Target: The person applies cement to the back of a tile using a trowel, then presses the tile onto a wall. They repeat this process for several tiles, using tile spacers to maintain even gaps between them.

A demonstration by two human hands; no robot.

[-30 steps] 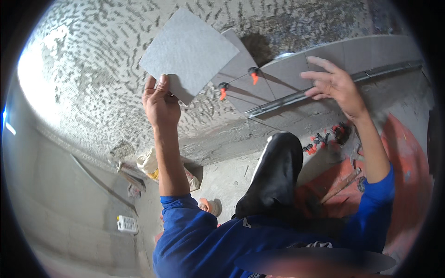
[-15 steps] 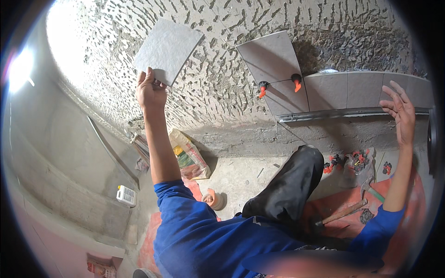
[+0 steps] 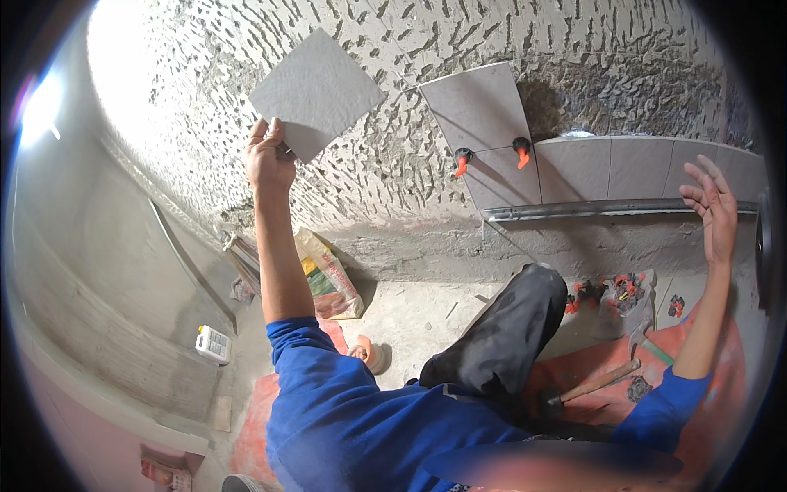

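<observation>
At eleven o'clock, before the rough wall [image 3: 459, 37], the tile [image 3: 320, 94] is held tilted, one corner up. Your left hand [image 3: 270, 156] has thumb and fingers clamped on its seven-o'clock edge. Whether tile and wall touch cannot be determined. Your right hand [image 3: 711, 209], at three o'clock, is bare, fingers apart.

Risk: the hold is one-handed and off-centre, so the tile could pivot or slip if your pinch loosens; a fall would probably crack it. A swing toward one o'clock could strike the orange clips [image 3: 462, 161] or chip an edge on the wall tiles [image 3: 574, 168]. Glare at ten o'clock may mask unevenness.

Surface: grey, scored with short gouges; a smoother band runs below. The wall tiles extend from one to three o'clock above a metal rail [image 3: 574, 210].

Room: a sack [image 3: 332, 283] and white bottle [image 3: 213, 345] are at eight o'clock. At four, a wooden-handled hammer [image 3: 602, 380] lies on a red sheet [image 3: 590, 361]. At ten, a lamp [image 3: 41, 111] shines.
</observation>
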